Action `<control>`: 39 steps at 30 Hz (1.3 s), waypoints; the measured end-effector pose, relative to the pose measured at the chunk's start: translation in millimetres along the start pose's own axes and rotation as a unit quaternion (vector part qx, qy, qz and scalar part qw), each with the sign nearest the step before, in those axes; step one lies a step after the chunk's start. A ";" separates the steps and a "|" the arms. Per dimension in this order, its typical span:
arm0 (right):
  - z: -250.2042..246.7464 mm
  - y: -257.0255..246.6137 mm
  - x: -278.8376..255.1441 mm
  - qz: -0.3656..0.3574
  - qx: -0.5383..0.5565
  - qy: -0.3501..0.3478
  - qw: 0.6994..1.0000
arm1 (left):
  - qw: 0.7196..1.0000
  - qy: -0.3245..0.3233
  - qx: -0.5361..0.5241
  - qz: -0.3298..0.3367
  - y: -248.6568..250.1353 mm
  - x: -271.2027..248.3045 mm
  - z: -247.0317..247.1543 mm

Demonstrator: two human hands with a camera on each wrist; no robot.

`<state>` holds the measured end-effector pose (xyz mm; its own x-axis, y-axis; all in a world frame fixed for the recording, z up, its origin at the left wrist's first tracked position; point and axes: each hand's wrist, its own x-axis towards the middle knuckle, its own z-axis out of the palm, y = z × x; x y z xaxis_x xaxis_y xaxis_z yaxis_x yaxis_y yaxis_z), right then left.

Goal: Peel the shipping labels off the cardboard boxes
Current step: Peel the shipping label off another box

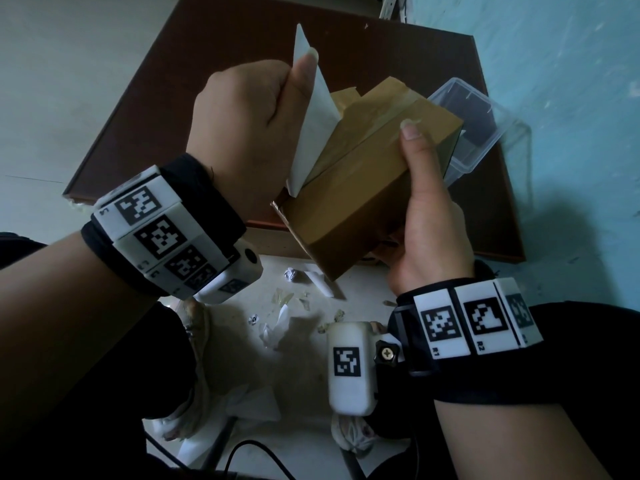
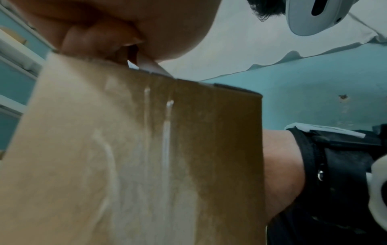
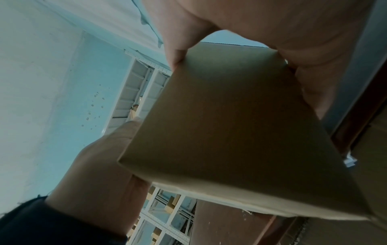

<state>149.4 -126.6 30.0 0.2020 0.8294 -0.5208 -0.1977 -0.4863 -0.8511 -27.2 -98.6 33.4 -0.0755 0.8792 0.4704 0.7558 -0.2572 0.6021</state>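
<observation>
The left hand [image 1: 242,123] pinches a white shipping label [image 1: 311,133], half lifted off a cardboard box [image 1: 356,192] clasped in the right hand [image 1: 429,220] above the tabletop [image 1: 381,53].

Prob. a storeroom or packing room: white slotted metal shelving racks [image 3: 134,92] w/ brown boxes, bare pale-blue painted walls [image 1: 571,98], torn paper scraps [image 1: 277,327] on the floor.

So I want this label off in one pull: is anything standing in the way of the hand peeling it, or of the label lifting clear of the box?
Nothing visible. The left hand already pinches the white label, and only the label's lower edge meets the cardboard box.
</observation>
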 end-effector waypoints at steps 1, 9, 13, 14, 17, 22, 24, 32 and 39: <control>-0.3 -0.3 -0.2 0.002 -0.002 0.001 1.000 | 1.000 0.000 -0.004 -0.004 0.2 0.0 0.0; -1.1 -0.9 -0.2 0.015 0.004 -0.002 1.000 | 0.999 -0.013 -0.017 -0.028 1.9 0.9 -0.7; -0.5 -2.4 -1.8 0.023 0.009 -0.001 1.000 | 0.999 -0.020 -0.026 -0.037 3.2 2.5 -2.5; -0.4 -2.3 -1.6 0.024 0.009 0.001 1.000 | 0.999 -0.021 -0.027 -0.037 2.8 2.7 -2.7; 0.3 -1.7 -1.2 0.030 0.014 0.005 0.999 | 0.999 -0.020 -0.029 -0.034 1.4 2.7 -3.7; 0.0 1.6 2.8 0.040 0.024 0.005 0.999 | 0.998 -0.018 -0.043 -0.044 3.8 3.2 -5.7; -0.8 1.7 3.9 0.042 0.024 0.004 0.999 | 0.997 -0.020 -0.049 -0.050 3.7 3.6 -6.1; -3.8 0.0 5.0 0.040 0.027 -0.032 0.998 | 0.995 -0.046 -0.071 -0.060 5.1 6.6 -14.6; -4.7 0.4 4.9 0.045 0.021 -0.042 0.998 | 0.989 -0.065 -0.108 -0.076 7.3 8.2 -18.2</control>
<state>154.9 -124.0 26.8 0.1000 0.8037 -0.5865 -0.2513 -0.5499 -0.7965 -34.0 -100.6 53.4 -0.0827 0.9546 0.2863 0.5852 -0.1860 0.7893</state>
